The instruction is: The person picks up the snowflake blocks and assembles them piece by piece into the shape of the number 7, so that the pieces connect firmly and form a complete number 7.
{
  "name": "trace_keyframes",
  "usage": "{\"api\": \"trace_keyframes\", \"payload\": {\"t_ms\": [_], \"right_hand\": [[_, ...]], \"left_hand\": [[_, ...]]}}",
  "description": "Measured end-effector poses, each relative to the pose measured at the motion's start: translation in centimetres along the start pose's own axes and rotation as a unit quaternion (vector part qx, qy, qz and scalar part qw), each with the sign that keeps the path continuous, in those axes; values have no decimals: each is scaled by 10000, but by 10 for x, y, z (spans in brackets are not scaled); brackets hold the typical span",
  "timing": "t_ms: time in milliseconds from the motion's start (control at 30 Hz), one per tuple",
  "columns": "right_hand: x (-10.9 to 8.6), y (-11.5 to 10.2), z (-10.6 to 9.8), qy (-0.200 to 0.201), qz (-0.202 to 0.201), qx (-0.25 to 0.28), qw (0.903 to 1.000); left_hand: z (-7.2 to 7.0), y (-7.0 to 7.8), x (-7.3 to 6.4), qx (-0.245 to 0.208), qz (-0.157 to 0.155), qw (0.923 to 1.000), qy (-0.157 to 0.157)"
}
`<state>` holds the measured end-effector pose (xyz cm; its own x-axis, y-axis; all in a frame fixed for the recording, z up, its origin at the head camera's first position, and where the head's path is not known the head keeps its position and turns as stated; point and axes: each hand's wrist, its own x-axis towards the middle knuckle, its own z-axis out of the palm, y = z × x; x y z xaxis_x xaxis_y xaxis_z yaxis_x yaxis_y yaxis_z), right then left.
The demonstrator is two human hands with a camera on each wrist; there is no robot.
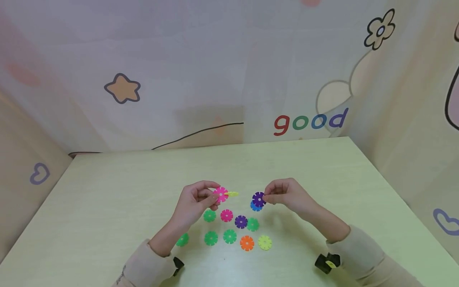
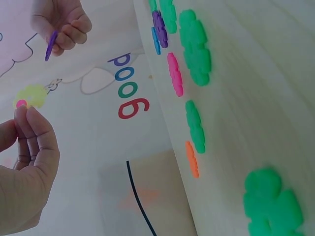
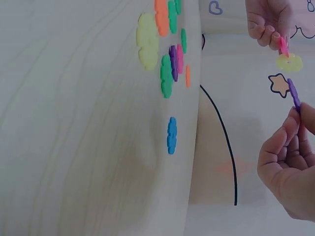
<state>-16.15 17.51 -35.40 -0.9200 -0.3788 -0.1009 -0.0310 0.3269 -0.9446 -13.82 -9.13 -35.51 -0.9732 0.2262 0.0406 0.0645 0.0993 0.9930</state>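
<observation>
My left hand pinches a pink notched plastic disc between thumb and fingers, raised above the table. A yellow notched disc is slotted into its edge, standing crosswise to it. Facing it from the right, my right hand pinches a purple notched disc by its edge. In the right wrist view this purple disc is a short way from the yellow disc. A blue disc lies on the table, partly hidden by the purple one in the head view.
On the pale table lie several green discs, a pink disc, another purple disc, an orange disc and a yellow disc. A printed curtain hangs behind the table.
</observation>
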Motion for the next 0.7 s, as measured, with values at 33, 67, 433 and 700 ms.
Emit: {"api": "trace_keyframes", "payload": {"t_ms": [33,67,433,700], "right_hand": [[0,-1,1,32,26,55,10000],[-1,-2,2,64,47,98,9999],[-1,-11,10,300,87,489,9983],[1,-13,16,271,34,714,9971]], "left_hand": [[0,0,0,-6,4,10000,0],[0,0,0,-15,11,10000,0],[2,-2,0,64,41,9999,104],[3,-2,-1,104,129,9998,112]]}}
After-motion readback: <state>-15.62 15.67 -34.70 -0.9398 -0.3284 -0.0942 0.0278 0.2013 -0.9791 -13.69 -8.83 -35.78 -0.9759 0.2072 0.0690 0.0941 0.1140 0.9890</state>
